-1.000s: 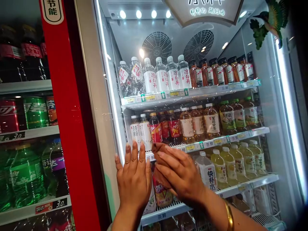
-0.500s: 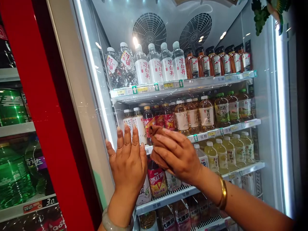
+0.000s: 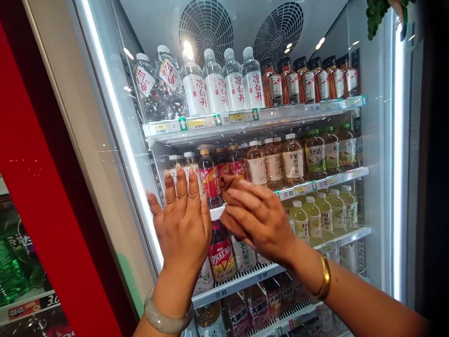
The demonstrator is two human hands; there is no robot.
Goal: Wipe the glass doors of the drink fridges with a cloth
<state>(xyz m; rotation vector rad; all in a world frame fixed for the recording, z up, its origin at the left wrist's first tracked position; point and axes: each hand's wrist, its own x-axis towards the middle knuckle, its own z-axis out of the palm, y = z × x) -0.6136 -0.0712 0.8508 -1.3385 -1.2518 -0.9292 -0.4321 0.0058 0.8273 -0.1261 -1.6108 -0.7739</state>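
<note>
two bare hands are raised in front of a lit drinks fridge (image 3: 259, 284), before its glass front (image 3: 378, 77). the left hand (image 3: 182, 229) is spread, its back to the camera and fingers pointing up, with a pale bangle (image 3: 164, 318) at the wrist. the right hand (image 3: 264, 222) pinches a bunched brown cloth (image 3: 231, 227) between thumb and fingers, and a gold bracelet (image 3: 325, 276) circles that wrist. the cloth is just beside the left hand, in front of the left half of the middle shelves; whether cloth or palm touches the glass, i cannot tell. small bright reflections dot the pane, and leafy decoration (image 3: 375, 21) shows at its upper right.

behind it, the top shelf (image 3: 280, 113) bears clear water bottles (image 3: 215, 86) and dark-capped amber bottles (image 3: 289, 84), below two round vents (image 3: 206, 28). tea bottles (image 3: 294, 159) stand one shelf down, and pale yellow bottles (image 3: 322, 215) lower at the right. light strips (image 3: 108, 107) run up both sides. to the left come a beige frame (image 3: 70, 117), a red panel (image 3: 31, 196), and part of another shelf with a green bottle (image 3: 12, 271).
</note>
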